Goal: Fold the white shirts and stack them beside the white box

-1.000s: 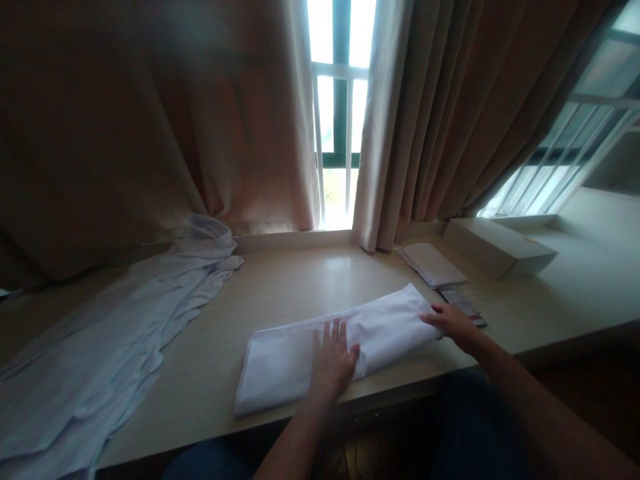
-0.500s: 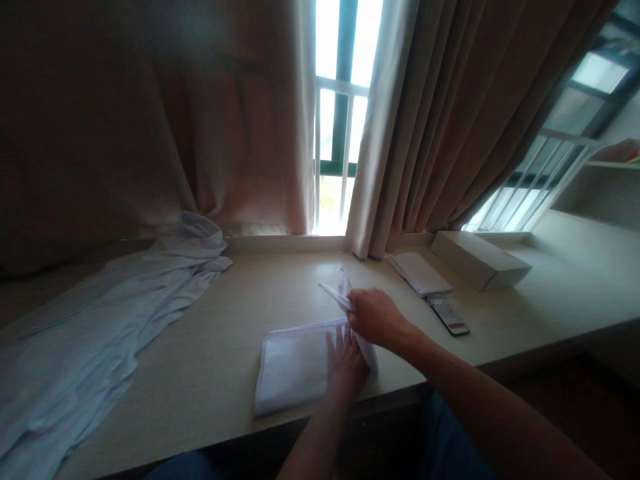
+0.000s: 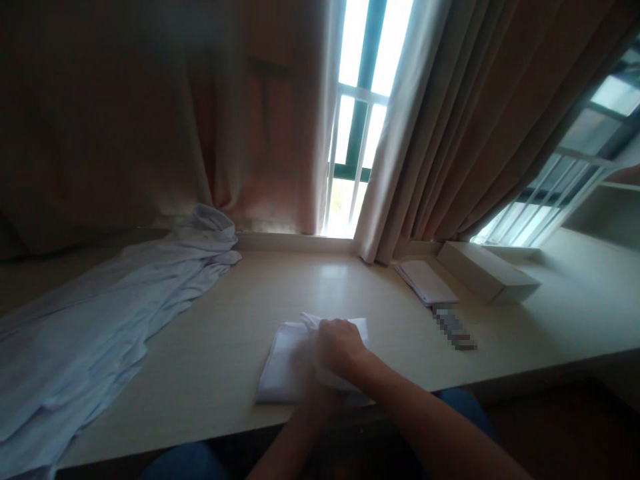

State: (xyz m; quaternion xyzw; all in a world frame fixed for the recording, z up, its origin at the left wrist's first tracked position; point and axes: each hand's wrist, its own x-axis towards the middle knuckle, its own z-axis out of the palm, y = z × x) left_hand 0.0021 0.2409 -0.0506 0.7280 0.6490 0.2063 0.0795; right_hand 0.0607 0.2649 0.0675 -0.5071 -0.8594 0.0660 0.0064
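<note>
A white folded cloth (image 3: 283, 360) lies near the front edge of the pale wooden table (image 3: 220, 347). My right hand (image 3: 337, 347) is closed on the cloth's right end, which it has brought over onto the left part. My left hand lies under my right arm and the folded layer, so only the forearm (image 3: 295, 433) shows and its fingers are hidden.
A heap of pale blue fabric (image 3: 100, 320) spreads over the left of the table. At the right lie a folded white paper stack (image 3: 425, 281), a phone (image 3: 454, 328) and a long white box (image 3: 487, 272). Curtains (image 3: 450, 133) and a barred window (image 3: 357, 127) stand behind.
My right hand took the cloth's right end, lifted it and carried it left over my left hand, halving the cloth's length. The view shifted slightly.
</note>
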